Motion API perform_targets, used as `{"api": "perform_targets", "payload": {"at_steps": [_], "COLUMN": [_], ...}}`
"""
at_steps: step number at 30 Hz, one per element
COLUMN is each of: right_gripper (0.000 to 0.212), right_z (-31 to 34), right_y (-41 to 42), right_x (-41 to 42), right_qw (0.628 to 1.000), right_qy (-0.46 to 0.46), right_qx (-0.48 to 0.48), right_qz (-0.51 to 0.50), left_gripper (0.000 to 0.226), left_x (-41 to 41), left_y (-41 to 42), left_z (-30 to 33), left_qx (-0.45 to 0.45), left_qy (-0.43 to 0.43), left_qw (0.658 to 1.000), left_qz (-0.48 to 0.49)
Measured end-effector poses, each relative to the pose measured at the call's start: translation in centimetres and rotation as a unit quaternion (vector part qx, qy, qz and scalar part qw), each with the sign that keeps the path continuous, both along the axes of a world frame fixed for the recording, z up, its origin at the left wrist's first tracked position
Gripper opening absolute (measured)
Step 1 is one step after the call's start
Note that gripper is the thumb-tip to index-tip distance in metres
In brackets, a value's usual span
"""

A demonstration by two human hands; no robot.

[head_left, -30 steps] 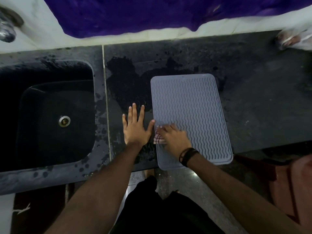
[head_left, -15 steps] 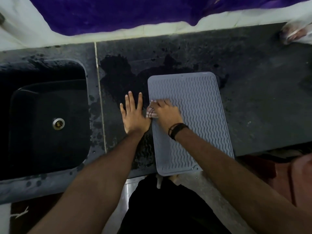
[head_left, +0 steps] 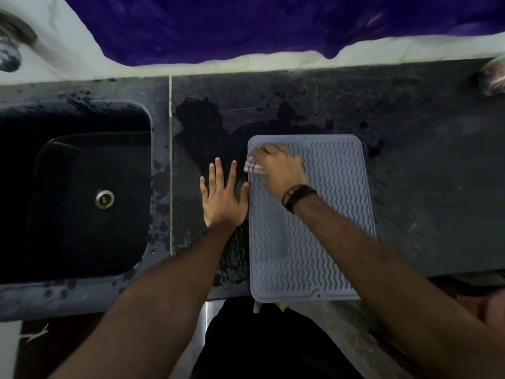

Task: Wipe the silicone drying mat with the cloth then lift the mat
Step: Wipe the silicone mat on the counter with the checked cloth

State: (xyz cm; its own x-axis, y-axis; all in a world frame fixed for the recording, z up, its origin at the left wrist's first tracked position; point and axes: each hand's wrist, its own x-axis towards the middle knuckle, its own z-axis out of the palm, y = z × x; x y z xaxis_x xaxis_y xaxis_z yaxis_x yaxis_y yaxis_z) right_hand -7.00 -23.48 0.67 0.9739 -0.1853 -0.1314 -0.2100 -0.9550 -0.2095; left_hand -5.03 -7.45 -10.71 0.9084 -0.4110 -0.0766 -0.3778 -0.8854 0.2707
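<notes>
where the dark stone counter (head_left: 410,165) is cut away on the left, a deep black rectangular sink (head_left: 82,192) sits with only a round metal drain (head_left: 104,198) showing in its bottom. the left hand (head_left: 222,196) lies flat on the counter with straight, spread fingers, its thumb touching the left edge of the grey rectangular silicone drying mat (head_left: 328,214) with wavy ridges. the right hand (head_left: 278,170), with a black band (head_left: 297,196) on its wrist, presses down near the mat's far left corner, fingers curled over a small, bunched red-and-white checked cloth (head_left: 252,166) that peeks out, blurred, at the mat's left edge. the mat lies flat on the counter right of the sink, its near end hanging just past the counter's front edge. dark wet patches (head_left: 207,127) spread on the stone beyond and left of the mat. a purple fabric (head_left: 246,26) hangs along the pale wall behind, a blurred metal tap (head_left: 11,50) stands at far left, and a blurred pale object (head_left: 493,77) sits at the far right corner.
</notes>
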Motion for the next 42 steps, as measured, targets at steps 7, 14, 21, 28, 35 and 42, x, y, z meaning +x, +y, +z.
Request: {"api": "perform_targets", "payload": {"at_steps": [7, 14, 21, 28, 35, 42], "right_gripper": [0.052, 0.055, 0.054, 0.048, 0.054, 0.050], "right_z": [-3.2, -2.3, 0.0, -2.2, -2.7, -1.0], "right_y": [0.9, 2.6, -1.8, -2.4, 0.8, 0.5], "right_x": [-0.6, -7.5, 0.1, 5.0, -3.9, -4.7], "right_qw": [0.998, 0.993, 1.000, 0.995, 0.997, 0.996], "right_qy": [0.053, 0.089, -0.007, 0.072, 0.055, 0.067], "right_qx": [-0.012, 0.019, -0.006, -0.065, -0.015, 0.010], "right_qz": [0.019, 0.076, 0.005, 0.013, 0.047, 0.066], "left_gripper": [0.070, 0.069, 0.068, 0.069, 0.069, 0.069], "left_x": [0.1, 0.0, 0.1, 0.3, 0.1, 0.2], "left_y": [-0.1, -0.1, -0.1, -0.1, -0.1, -0.1], "left_z": [0.1, 0.4, 0.2, 0.2, 0.3, 0.4], "left_qx": [0.018, 0.011, 0.009, 0.014, 0.020, 0.015], "left_qy": [-0.001, 0.017, 0.019, 0.025, 0.020, 0.017], "left_qw": [1.000, 1.000, 1.000, 1.000, 1.000, 1.000], "left_qz": [-0.002, 0.003, 0.007, 0.005, 0.002, 0.005]}}
